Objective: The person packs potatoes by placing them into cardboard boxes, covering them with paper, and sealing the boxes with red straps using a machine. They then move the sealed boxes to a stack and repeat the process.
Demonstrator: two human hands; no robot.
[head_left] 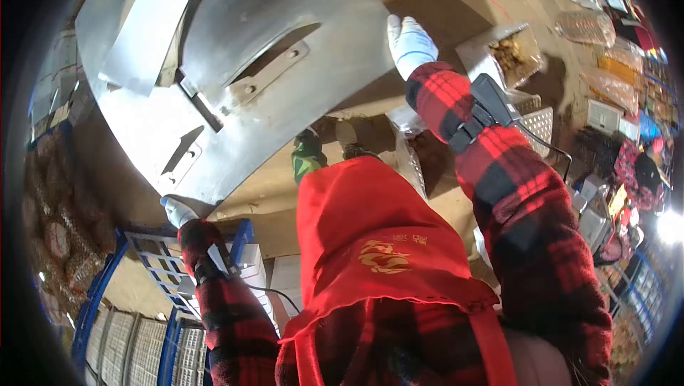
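At panel edges | left hand [177, 210] grips metal panel [285, 51] low | right hand [410, 44] grips far edge, arm outstretched

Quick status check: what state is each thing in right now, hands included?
metal sheet: raised and tilted, gripped at two opposite edges
left hand: gloved, gripping the sheet's lower edge
right hand: gloved, holding its upper right edge
red apron: worn
blue rack: standing below left
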